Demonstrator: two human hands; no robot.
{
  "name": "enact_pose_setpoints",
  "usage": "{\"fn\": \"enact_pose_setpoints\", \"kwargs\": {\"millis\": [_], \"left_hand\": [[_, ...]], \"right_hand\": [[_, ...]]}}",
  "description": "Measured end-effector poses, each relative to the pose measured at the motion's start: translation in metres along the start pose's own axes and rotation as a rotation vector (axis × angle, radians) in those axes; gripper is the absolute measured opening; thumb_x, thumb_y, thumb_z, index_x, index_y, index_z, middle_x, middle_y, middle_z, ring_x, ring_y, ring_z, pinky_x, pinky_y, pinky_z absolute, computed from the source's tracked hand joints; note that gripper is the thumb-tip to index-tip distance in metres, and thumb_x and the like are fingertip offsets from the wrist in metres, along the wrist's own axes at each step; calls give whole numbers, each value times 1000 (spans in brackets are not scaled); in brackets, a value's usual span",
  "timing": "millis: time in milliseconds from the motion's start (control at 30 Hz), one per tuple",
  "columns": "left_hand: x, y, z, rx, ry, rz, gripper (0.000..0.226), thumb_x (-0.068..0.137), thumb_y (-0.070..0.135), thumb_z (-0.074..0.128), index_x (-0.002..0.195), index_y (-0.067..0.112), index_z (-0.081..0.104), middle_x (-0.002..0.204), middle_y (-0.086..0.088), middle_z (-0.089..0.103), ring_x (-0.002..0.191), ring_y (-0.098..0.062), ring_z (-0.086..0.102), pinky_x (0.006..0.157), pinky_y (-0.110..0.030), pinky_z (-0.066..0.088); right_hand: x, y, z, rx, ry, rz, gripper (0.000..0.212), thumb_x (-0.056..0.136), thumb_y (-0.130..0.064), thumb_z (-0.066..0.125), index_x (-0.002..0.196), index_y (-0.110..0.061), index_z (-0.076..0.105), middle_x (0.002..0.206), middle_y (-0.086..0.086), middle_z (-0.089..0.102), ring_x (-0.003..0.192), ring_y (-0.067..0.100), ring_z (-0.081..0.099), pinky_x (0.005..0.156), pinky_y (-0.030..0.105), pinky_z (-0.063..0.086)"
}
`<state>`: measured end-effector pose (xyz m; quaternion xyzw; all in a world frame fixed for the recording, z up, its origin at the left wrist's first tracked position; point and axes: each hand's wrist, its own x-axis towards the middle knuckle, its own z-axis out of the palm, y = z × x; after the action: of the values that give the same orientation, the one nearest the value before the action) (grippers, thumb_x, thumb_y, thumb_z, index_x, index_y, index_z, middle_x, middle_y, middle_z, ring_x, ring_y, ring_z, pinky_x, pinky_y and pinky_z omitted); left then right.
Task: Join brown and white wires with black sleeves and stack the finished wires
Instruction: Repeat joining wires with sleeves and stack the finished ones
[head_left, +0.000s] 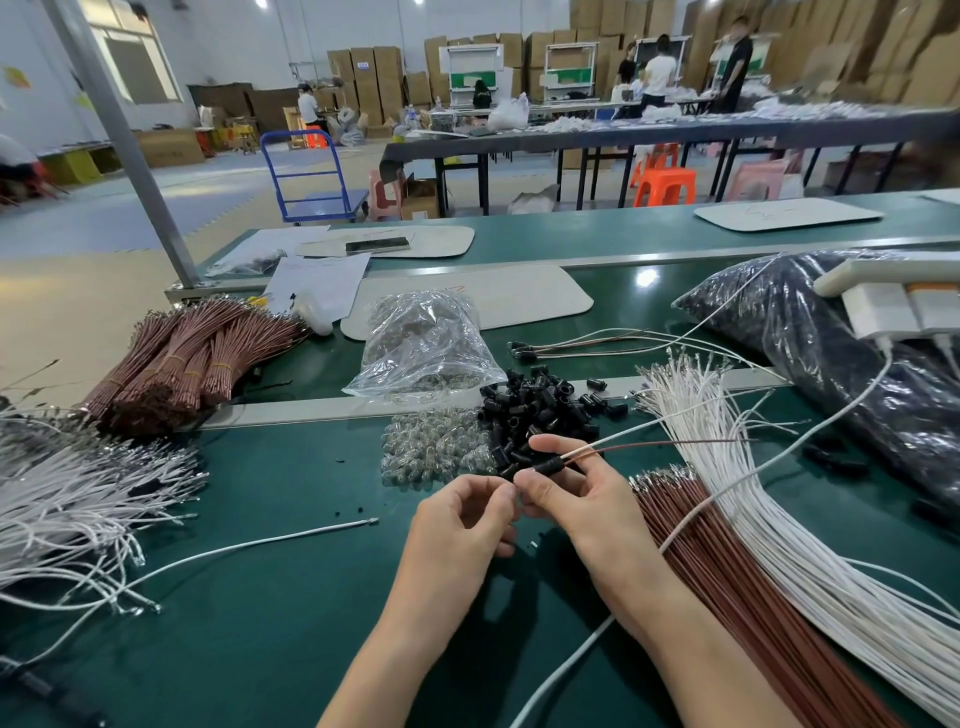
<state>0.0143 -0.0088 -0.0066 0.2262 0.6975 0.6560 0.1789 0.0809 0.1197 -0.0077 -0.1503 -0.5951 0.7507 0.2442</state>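
Forearms enter from the lower edge over a green bench top (249, 639), and both hands meet at centre. Right hand (576, 501): thumb and curled fingers pinch a black sleeve (545, 466), from whose right end one brown wire (670, 444) and one white wire (623, 428) run out side by side toward the right. Left hand (465, 514): fingers curled, thumb and forefinger drawn together at the sleeve's left end and touching the right hand's fingers; whether they grip the sleeve or some small part cannot be told. Just beyond the hands lie a heap of loose black sleeves (540, 408) and, to its left, a heap of clear bulbs (434, 452), with a clear plastic bag (423, 348) behind them. Right of the hands, a fan of loose brown wires (727, 577) lies beside a fan of loose white wires (779, 519). Farther back, right of the bag, a few finished wires (576, 347) lie together, sleeved ends to the left. At left: tied brown wire bundles (176, 364) and a tangled white wire pile (78, 493). A dark plastic sack (857, 374) occupies the right edge.
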Motion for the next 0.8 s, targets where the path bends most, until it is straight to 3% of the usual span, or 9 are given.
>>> {"fn": "enact_pose_setpoints", "kwargs": {"millis": [333, 533, 667, 733, 800], "left_hand": [[1, 1, -3, 36, 16, 26, 10, 98, 18, 65, 90, 18, 72, 77, 2, 75, 68, -8, 68, 62, -23, 57], [0, 2, -4, 89, 18, 53, 11, 98, 25, 64, 90, 24, 71, 81, 5, 74, 73, -10, 68, 64, -25, 57], [8, 3, -25, 370, 261, 195, 10, 101, 31, 57, 99, 31, 66, 90, 14, 70, 86, -4, 62, 76, -19, 48], [17, 5, -42, 642, 347, 240, 17, 103, 25, 53, 117, 25, 63, 109, 10, 65, 102, -12, 55, 87, -27, 45], [26, 4, -53, 924, 322, 237, 32, 104, 21, 50, 135, 18, 57, 123, -2, 58, 111, -22, 50, 94, -36, 43]], "right_hand": [[-1, -3, 0, -30, -29, 16, 17, 86, -5, 75, 96, -19, 69, 80, 6, 75, 74, 10, 71, 63, 18, 53], [0, -1, 0, -3, -20, 15, 17, 86, -5, 75, 96, -17, 68, 78, 2, 74, 71, 9, 69, 64, 18, 54], [1, 0, -1, 92, 14, 54, 20, 79, -8, 78, 94, -14, 67, 75, 1, 71, 70, 10, 67, 67, 21, 57], [2, -1, -2, 167, 37, 86, 27, 70, -13, 80, 94, -13, 66, 74, 4, 72, 70, 13, 69, 69, 24, 58], [4, -1, -3, 234, 59, 105, 32, 66, -13, 80, 93, -12, 65, 75, 9, 72, 71, 16, 71, 68, 26, 59]]}}
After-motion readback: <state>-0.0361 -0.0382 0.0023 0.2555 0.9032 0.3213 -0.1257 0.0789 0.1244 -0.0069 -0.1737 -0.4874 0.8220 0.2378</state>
